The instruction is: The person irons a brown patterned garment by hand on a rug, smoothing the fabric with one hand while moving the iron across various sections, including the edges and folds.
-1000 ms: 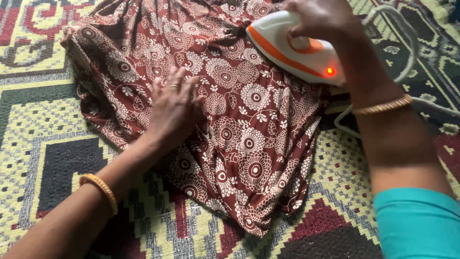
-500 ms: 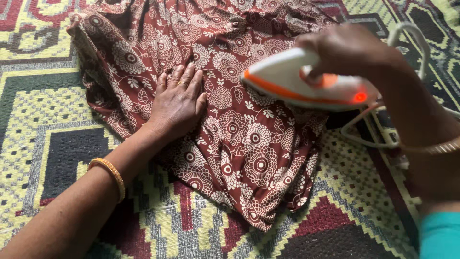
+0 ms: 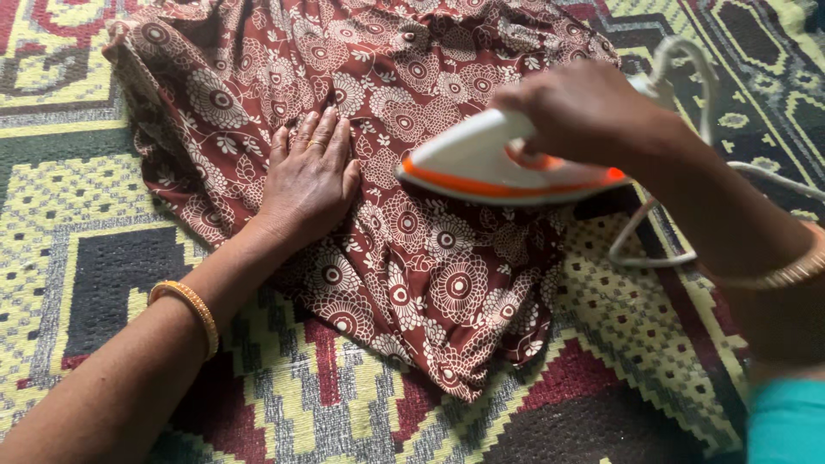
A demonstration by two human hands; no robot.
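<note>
- Two hands busy: left hand (image 3: 311, 179) flat, fingers spread, pinning maroon floral garment (image 3: 412, 249).
- Right hand (image 3: 584, 112) fingers wrapped round white-orange iron (image 3: 481, 163).
- Hem looks still rumpled.

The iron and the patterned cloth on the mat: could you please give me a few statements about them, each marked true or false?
1. The right hand grips the white and orange iron by its handle. True.
2. The left hand lies flat on the brown floral cloth, fingers together. True.
3. The left hand holds the iron's cord. False: the white cord trails on the right, away from that hand.
4. The cloth lies on a bare wooden table. False: it lies on a woven patterned mat.
5. The iron's pointed tip faces the left hand. True.
6. Both wrists are bare. False: each wears a gold bangle.
</note>
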